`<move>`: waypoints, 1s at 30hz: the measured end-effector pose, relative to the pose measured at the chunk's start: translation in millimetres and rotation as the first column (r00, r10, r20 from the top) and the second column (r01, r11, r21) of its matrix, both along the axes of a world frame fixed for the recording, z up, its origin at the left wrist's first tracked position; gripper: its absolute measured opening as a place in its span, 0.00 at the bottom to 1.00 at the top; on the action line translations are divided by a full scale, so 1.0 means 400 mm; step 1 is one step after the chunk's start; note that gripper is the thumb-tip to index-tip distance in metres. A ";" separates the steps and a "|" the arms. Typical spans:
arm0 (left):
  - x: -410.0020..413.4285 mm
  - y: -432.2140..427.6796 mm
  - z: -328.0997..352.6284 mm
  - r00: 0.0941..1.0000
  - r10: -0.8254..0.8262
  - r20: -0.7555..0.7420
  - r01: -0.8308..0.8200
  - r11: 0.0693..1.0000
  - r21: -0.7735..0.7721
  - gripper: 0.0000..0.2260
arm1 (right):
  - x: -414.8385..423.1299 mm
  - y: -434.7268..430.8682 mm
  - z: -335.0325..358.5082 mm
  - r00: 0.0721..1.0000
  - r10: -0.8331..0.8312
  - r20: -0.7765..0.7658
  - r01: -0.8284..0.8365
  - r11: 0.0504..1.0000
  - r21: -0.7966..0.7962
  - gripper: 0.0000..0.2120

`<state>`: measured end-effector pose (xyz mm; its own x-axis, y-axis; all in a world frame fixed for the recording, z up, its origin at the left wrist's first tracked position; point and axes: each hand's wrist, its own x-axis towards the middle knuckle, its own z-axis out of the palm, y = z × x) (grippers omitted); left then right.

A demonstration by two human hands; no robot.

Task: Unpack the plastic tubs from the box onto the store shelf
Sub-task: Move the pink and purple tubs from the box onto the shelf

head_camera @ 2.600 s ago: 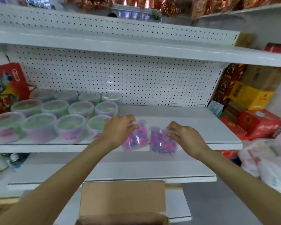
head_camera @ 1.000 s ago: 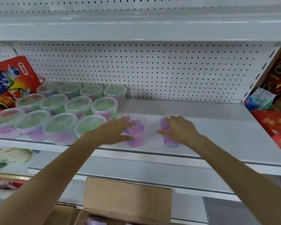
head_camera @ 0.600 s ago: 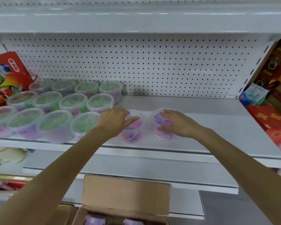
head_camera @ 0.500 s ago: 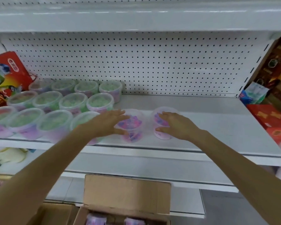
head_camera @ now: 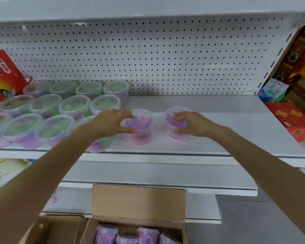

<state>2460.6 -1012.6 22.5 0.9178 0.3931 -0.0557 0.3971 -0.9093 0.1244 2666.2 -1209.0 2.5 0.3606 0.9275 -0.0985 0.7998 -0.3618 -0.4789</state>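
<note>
The left hand [head_camera: 113,123] is being curled round the left pink tub [head_camera: 139,133], the right hand [head_camera: 190,124] round the right pink tub [head_camera: 174,136] (each gripped from above); both tubs are being held upright on the shelf [head_camera: 236,124], above the box [head_camera: 139,203].

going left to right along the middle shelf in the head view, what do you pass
red printed pack → green tubs → left hand → left pink tub → right pink tub → right hand → red boxes
</note>
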 end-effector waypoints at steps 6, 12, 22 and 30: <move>0.009 -0.003 -0.046 0.999 -0.040 0.030 0.034 0.983 0.181 0.26 | 0.027 0.013 0.003 0.994 0.065 0.085 -0.058 0.995 -0.084 0.21; 0.114 0.015 -0.044 0.993 -0.011 0.114 -0.018 0.968 0.250 0.27 | 0.088 0.048 0.008 0.943 -0.044 0.330 0.032 0.999 0.042 0.32; 0.145 0.074 -0.047 1.000 -0.025 -0.017 0.025 0.999 -0.034 0.28 | 0.139 0.095 -0.011 0.971 0.000 0.239 0.016 0.998 -0.066 0.23; 0.265 0.169 -0.034 0.997 0.033 -0.073 -0.033 0.999 0.000 0.25 | 0.200 0.185 0.000 0.980 -0.031 0.197 0.051 0.994 -0.094 0.22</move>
<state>2566.4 -944.9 8.9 0.8977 0.4233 -0.1223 0.4352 -0.8953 0.0951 2746.1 -1135.2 2.6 0.4194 0.9009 -0.1122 0.8578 -0.4337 -0.2759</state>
